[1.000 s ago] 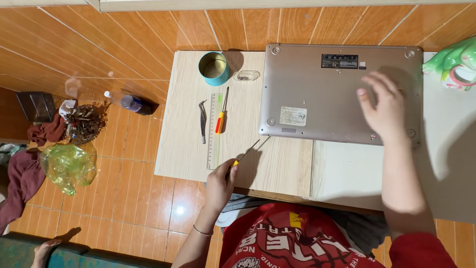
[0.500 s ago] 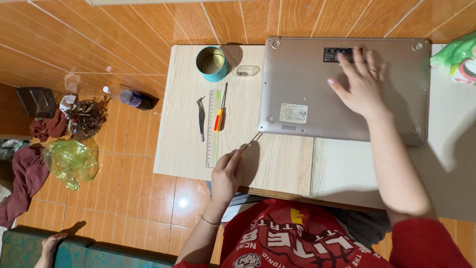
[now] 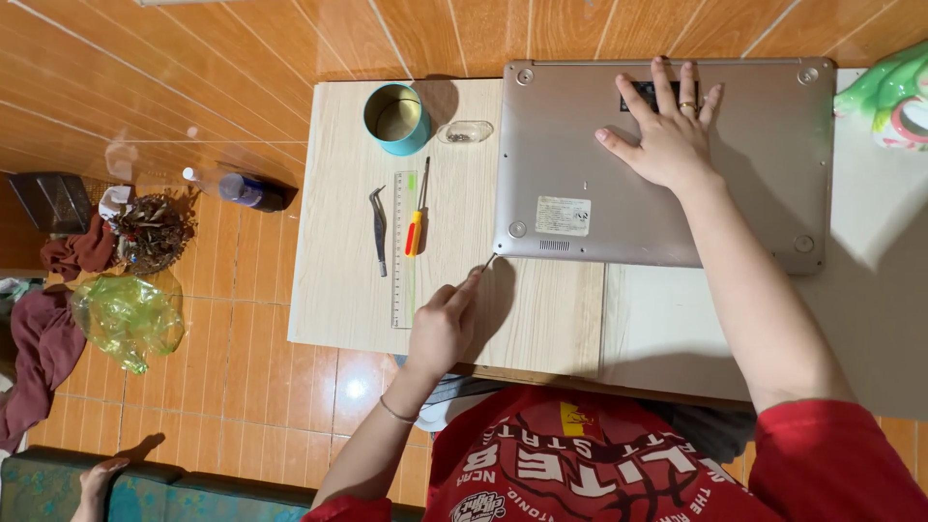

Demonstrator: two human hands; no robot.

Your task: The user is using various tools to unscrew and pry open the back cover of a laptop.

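Left hand (image 3: 440,329) is closed round a thin tool (image 3: 489,259), prob. a small screwdriver, w/ only the metal tip poking out past the fingers; tip sits just off the near left corner of the laptop (image 3: 580,145), close to the corner screw, can't tell if it touches. Right hand (image 3: 667,135) lies open & flat on the laptop, palm down, fingers spread, holding nothing, up near the far edge over a dark label. Laptop is upside down, grey bottom cover facing up, round feet at the corners, a white sticker near the left side; it rests across the right part of the pale wooden table (image 3: 338,290) & partly onto a white surface (image 3: 657,329) beside it. Left of the laptop on the table: a red & yellow screwdriver (image 3: 416,227) lying on a clear ruler (image 3: 403,280), w/ curved tweezers (image 3: 378,227) just beside the ruler. Further back a teal cup (image 3: 396,118), and a small clear dish (image 3: 465,131) w/ tiny bits in it, next to the cup. Far right corner: a green & pink ceramic thing (image 3: 889,97), cut off by the frame. On the orange tiled floor (image 3: 193,97) left of the table: a bottle (image 3: 237,188) on its side, a green plastic bag (image 3: 126,319), dark red cloth (image 3: 39,358). Another person's hand (image 3: 97,478) shows at the bottom left, well apart.
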